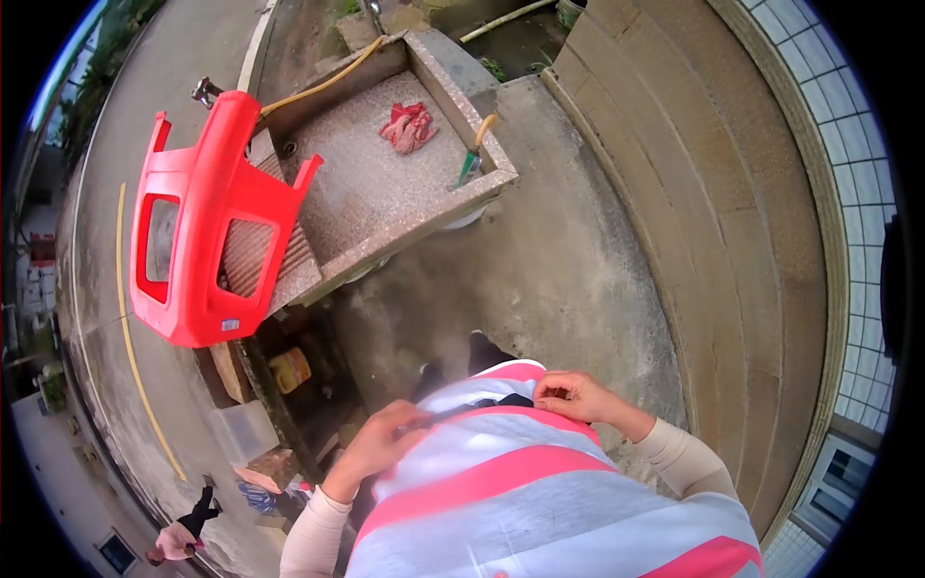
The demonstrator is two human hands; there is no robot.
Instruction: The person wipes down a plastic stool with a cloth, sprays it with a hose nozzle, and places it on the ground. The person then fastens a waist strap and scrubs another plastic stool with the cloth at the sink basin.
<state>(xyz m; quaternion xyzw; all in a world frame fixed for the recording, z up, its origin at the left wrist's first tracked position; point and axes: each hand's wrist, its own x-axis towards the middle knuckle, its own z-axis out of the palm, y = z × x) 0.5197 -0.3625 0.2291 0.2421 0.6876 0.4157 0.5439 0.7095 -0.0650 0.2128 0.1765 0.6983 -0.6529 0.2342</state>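
Right hand (575,396) pinches striped shirt (491,477), left hand (381,441) grip unclear; a bump could topple the red stool (200,231) overhanging the sink (424,227).

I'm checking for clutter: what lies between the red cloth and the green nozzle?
Only sink floor; the head view shows it bare between the red cloth and green nozzle.

No text legible, it seems.

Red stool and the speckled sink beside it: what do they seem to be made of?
The red stool looks like smooth, slightly glossy moulded plastic: even colour, rounded edges. The sink looks like terrazzo or similar stone composite, perhaps lightly polished, judging by its flecked rim.
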